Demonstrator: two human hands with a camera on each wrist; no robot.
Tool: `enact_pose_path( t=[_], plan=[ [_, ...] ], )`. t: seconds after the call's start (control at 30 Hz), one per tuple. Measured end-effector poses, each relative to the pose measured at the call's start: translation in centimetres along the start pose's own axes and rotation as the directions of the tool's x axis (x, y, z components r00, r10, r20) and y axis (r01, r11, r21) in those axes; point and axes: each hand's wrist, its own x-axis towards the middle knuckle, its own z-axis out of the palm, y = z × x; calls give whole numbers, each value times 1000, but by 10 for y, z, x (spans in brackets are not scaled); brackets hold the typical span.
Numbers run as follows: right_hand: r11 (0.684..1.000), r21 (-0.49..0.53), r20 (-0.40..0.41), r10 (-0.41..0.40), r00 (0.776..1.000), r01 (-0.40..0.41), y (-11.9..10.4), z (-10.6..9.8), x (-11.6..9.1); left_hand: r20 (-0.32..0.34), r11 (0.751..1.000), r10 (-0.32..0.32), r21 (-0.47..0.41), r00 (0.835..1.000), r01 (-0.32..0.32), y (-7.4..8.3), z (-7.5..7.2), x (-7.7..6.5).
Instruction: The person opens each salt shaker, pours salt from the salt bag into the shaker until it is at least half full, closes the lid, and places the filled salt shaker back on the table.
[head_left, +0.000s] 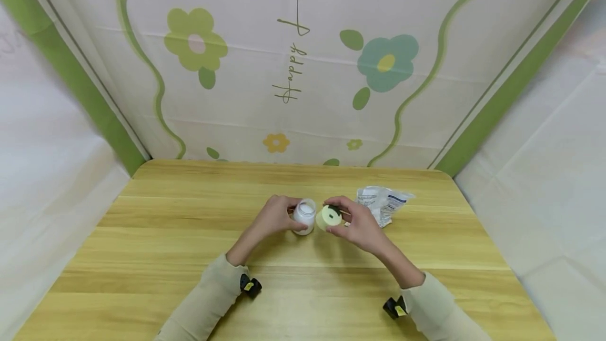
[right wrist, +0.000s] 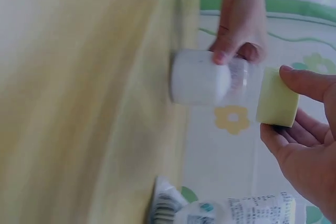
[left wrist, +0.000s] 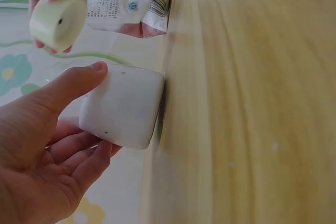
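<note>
My left hand (head_left: pixel 276 216) grips a small jar (head_left: pixel 304 220) with a clear neck, thumb on one side and fingers on the other. White fills the jar's body, and its mouth is uncovered. In the right wrist view the jar (right wrist: pixel 199 77) stands upright with its base at the wooden table. Just right of it, my right hand (head_left: pixel 359 225) pinches a pale yellow-green lid (head_left: pixel 327 218) between thumb and fingers. A small dark slot marks the lid's face in the left wrist view (left wrist: pixel 62 22). Lid and jar are a short gap apart.
A crumpled, printed plastic bag (head_left: pixel 382 203) lies on the wooden table (head_left: pixel 189 257) behind and right of my right hand; a barcode shows on it in the left wrist view. A flower-patterned cloth (head_left: pixel 265 114) hangs at the table's back edge, with pale cloth on both sides.
</note>
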Motion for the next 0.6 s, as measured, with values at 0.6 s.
enact_pose_path(
  t=[0.6],
  plan=[
    [997, 74, -40, 18, 999, -15, -3, 3, 41, 22, 1000, 20, -17, 1000, -19, -3, -2, 1]
  ],
)
